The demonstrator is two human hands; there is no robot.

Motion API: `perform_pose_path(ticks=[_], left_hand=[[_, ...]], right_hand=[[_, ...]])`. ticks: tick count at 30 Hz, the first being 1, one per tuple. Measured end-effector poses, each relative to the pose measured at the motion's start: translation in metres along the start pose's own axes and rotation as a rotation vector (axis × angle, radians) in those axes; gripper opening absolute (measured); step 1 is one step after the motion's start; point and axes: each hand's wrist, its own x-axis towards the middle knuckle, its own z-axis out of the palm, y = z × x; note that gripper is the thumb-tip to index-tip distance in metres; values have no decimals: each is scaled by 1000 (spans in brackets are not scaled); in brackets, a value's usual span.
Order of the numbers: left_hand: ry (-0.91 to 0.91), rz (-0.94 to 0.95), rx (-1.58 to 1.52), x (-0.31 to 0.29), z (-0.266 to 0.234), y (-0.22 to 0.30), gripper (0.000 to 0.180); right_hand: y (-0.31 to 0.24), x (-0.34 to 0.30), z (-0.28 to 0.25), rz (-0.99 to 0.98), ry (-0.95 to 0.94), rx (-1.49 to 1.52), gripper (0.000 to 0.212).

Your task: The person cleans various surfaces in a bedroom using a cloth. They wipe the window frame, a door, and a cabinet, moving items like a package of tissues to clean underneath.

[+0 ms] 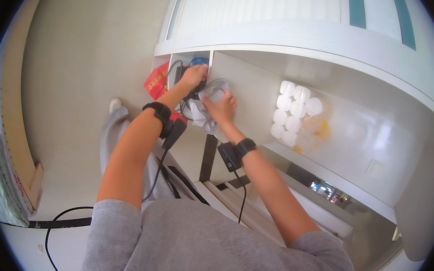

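My left hand [194, 77] reaches into a small white cabinet compartment [169, 77] at the upper middle. Its fingers are closed, and what they grip is too hidden to name. Black cables [176, 70] and a blue item [200, 61] lie around that hand. Just below and to the right, my right hand [220, 109] is closed on a clear plastic item [215, 86] with a greyish rim; its exact kind is unclear. A crumpled white piece [198, 112] hangs beside the right hand, near more dark cable.
A red bag [158, 82] is left of the compartment. In the wider cabinet section [242, 72] lies a plastic-wrapped pack of white rolls [290, 110]. Ladder-like rungs [221, 199] stand below my hands. Wrist devices trail black cables [243, 194]. Folded green cloth [1, 178] lies far left.
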Motion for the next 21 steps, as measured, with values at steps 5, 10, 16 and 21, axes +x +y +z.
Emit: perform_pose_path(ticks=[5,10,16,21], left_hand=[[-21,-102,-208,15,3,12,58],[-106,-168,-316,22,4,13,62],[-222,-252,-607,26,13,4,67],[-175,-247,-583,30,13,3,68]], right_hand=[[-5,26,-22,30,-259,-45,97],[-7,27,-24,40,-276,-50,97],[-8,24,-24,12,-256,-8,101],[-8,22,-21,25,-214,-88,93]])
